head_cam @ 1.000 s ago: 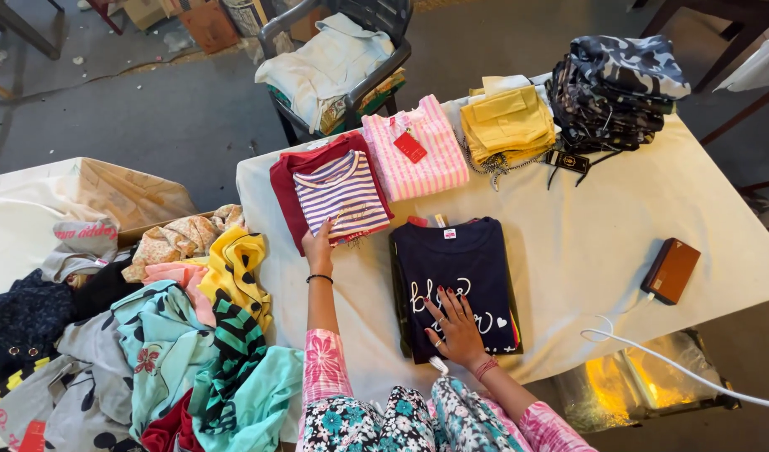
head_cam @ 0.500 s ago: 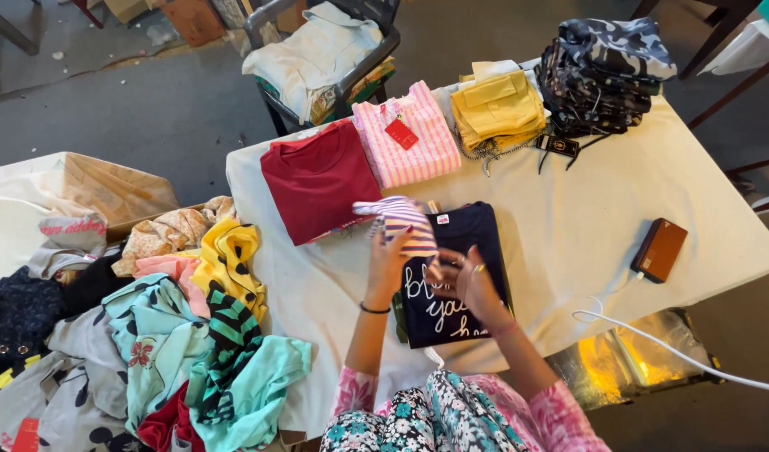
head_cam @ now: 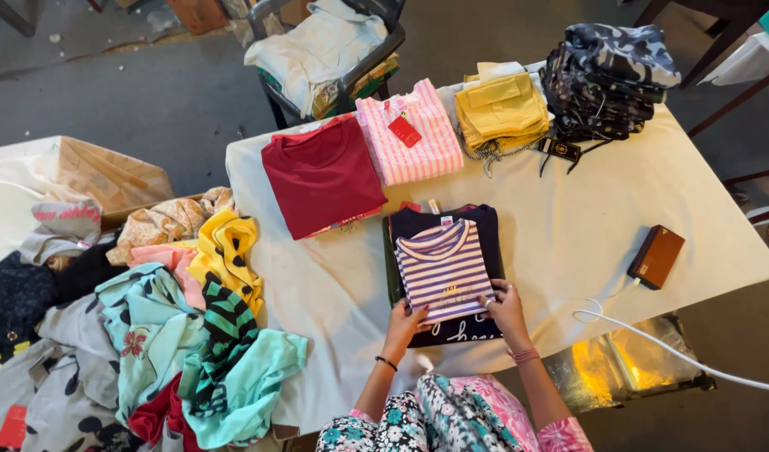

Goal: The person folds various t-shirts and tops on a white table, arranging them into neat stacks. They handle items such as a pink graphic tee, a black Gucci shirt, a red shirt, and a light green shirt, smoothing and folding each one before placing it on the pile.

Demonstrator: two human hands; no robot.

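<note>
A folded striped shirt [head_cam: 445, 269], white with purple and red stripes, lies on top of a folded dark navy shirt [head_cam: 483, 222] on the white-covered table [head_cam: 569, 226]. My left hand [head_cam: 404, 322] grips the striped shirt's near left corner. My right hand [head_cam: 507, 308] grips its near right corner. A folded dark red shirt [head_cam: 322, 174] lies just beyond and to the left.
Folded pink striped top [head_cam: 408, 132], yellow garment [head_cam: 502, 107] and a dark patterned stack [head_cam: 606, 79] line the table's far side. A brown box [head_cam: 656, 256] with a white cable [head_cam: 661, 343] sits right. A heap of loose clothes [head_cam: 150, 318] lies left; a loaded chair [head_cam: 326, 50] stands behind.
The striped shirt was lifted off the dark red shirt and carried to the navy shirt, where it now lies flat. Both hands have come to its near edge.
</note>
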